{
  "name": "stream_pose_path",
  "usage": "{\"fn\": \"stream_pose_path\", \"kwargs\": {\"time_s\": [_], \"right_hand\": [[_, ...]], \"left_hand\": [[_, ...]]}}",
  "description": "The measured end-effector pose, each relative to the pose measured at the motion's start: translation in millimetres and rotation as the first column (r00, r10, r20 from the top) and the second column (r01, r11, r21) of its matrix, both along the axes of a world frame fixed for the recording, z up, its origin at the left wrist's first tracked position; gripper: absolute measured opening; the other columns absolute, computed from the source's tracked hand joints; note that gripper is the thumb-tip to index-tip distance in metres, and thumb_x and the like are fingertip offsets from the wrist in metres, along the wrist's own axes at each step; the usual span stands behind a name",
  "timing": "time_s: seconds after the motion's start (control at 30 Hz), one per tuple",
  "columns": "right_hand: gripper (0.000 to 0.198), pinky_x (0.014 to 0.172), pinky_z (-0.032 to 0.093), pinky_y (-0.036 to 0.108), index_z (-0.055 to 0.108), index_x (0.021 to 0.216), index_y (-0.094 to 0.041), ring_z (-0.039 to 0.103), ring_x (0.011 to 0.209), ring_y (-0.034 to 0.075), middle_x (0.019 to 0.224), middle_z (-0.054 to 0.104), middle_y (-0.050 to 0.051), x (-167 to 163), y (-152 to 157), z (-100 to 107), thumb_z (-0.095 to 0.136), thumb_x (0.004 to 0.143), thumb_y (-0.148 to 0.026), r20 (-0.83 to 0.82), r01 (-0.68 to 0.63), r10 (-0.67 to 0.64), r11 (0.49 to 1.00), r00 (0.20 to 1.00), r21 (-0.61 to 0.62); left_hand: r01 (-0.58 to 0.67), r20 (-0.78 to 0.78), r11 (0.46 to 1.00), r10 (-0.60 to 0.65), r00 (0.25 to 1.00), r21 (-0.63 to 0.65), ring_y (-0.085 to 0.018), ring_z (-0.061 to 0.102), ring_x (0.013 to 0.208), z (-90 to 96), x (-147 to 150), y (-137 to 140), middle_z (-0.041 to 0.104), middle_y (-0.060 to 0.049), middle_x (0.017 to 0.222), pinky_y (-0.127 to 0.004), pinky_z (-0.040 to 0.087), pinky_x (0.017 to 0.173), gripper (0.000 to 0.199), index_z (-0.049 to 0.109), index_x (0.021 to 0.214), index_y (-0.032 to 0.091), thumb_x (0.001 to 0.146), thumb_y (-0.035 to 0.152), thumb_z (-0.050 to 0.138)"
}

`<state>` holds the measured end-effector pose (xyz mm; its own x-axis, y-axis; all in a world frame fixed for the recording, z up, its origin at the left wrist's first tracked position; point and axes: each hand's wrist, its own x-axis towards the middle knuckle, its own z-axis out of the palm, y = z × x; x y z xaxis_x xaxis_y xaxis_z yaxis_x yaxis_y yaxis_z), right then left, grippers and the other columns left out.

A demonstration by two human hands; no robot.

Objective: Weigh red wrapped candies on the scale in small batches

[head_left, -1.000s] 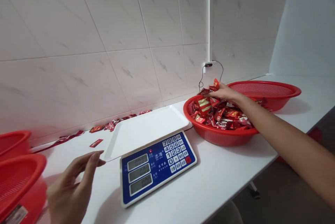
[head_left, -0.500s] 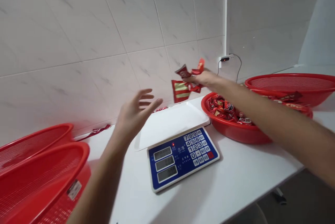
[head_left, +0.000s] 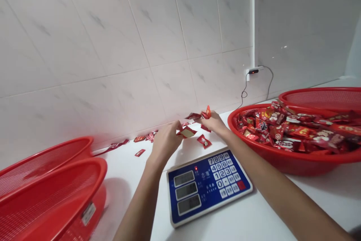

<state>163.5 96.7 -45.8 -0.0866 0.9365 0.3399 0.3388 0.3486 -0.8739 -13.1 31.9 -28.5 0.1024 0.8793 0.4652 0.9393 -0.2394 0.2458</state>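
Note:
Above the white tray (head_left: pixel 187 155) of a blue-faced weighing scale (head_left: pixel 207 211), my left hand (head_left: pixel 166 139) pinches a red packet with a pale gold panel (head_left: pixel 187 132). Close beside it, my right hand (head_left: pixel 214 122) grips several small red wrapped candies (head_left: pixel 194 116). One red wrapped candy (head_left: pixel 204 141) is over the tray below my right hand; whether it rests there or is falling I cannot tell. The fingertips of both hands are partly hidden.
A red basket heaped with wrapped candies (head_left: pixel 234 135) stands at right, another red basket (head_left: pixel 318 90) behind it. Red baskets (head_left: pixel 98 169) are at left. Loose wrappers or candies (head_left: pixel 140 152) lie near the tiled wall. A cable (head_left: pixel 244 94) hangs from a socket.
My right hand has come down and left with its candies to the tray. My left hand has moved right and closed on the gold-panelled packet. The view has shifted.

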Motion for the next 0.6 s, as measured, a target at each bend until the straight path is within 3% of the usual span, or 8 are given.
{"fn": "stream_pose_path", "kwargs": {"time_s": [0.1,0.2,0.3,0.4,0.5,0.6], "right_hand": [[0.019,0.058,0.035,0.027,0.054,0.062,-0.022,0.052,0.055,0.014,0.050,0.052,-0.005,6.6,-5.0,4.6,0.069,0.071,-0.025,0.016,0.024,-0.024,1.000,1.000,0.014],[0.018,0.056,0.034,0.028,0.054,0.065,-0.022,0.049,0.051,0.013,0.048,0.049,-0.005,10.7,-12.1,11.5,0.068,0.074,-0.027,0.006,0.022,-0.022,0.999,1.000,0.033],[0.018,0.057,0.035,0.028,0.054,0.065,-0.021,0.049,0.054,0.013,0.051,0.049,-0.005,13.1,-21.8,18.6,0.069,0.074,-0.025,0.043,-0.017,0.015,0.999,0.999,0.049],[0.022,0.060,0.034,0.030,0.049,0.063,-0.020,0.047,0.058,0.013,0.058,0.051,-0.003,13.8,-31.4,23.9,0.068,0.075,-0.021,0.154,-0.087,0.063,0.985,0.986,0.151],[0.021,0.062,0.032,0.032,0.049,0.064,-0.020,0.046,0.064,0.014,0.063,0.051,-0.001,14.2,-38.8,27.0,0.066,0.077,-0.019,0.285,-0.130,0.055,0.959,0.957,0.253],[0.016,0.063,0.032,0.032,0.053,0.068,-0.019,0.047,0.065,0.014,0.065,0.051,-0.001,17.0,-43.8,28.7,0.065,0.078,-0.019,0.337,-0.160,0.073,0.958,0.939,0.237]], "left_hand": [[0.018,-0.072,1.000,-0.019,0.997,-0.013,-0.029,0.065,0.100,-0.7,-2.2,0.4,0.072,-0.010,0.092,-0.035,0.046,0.074,0.018,0.059,0.092,0.022,0.080,0.010,0.054],[0.019,-0.114,0.999,-0.024,0.993,-0.051,-0.028,0.066,0.092,-5.1,-5.6,2.4,0.073,-0.013,0.098,-0.035,0.047,0.072,0.022,0.060,0.102,0.019,0.084,0.012,0.050],[0.083,-0.139,0.981,-0.108,0.984,-0.173,-0.025,0.069,0.084,-4.6,-14.2,1.1,0.076,-0.007,0.092,-0.032,0.050,0.069,0.020,0.069,0.095,0.023,0.080,0.017,0.058],[0.178,-0.113,0.943,-0.217,0.970,-0.282,-0.022,0.072,0.082,3.4,-26.8,-2.7,0.079,0.002,0.090,-0.027,0.053,0.071,0.012,0.076,0.083,0.032,0.081,0.030,0.064],[0.146,-0.080,0.970,-0.164,0.983,-0.194,-0.025,0.072,0.090,8.4,-32.1,-3.7,0.078,-0.003,0.104,-0.033,0.054,0.080,0.022,0.077,0.095,0.030,0.088,0.033,0.056],[0.117,-0.053,0.986,-0.124,0.991,-0.118,-0.027,0.071,0.100,1.1,-22.9,0.0,0.073,-0.009,0.119,-0.038,0.053,0.087,0.029,0.073,0.111,0.025,0.091,0.034,0.054]]}}
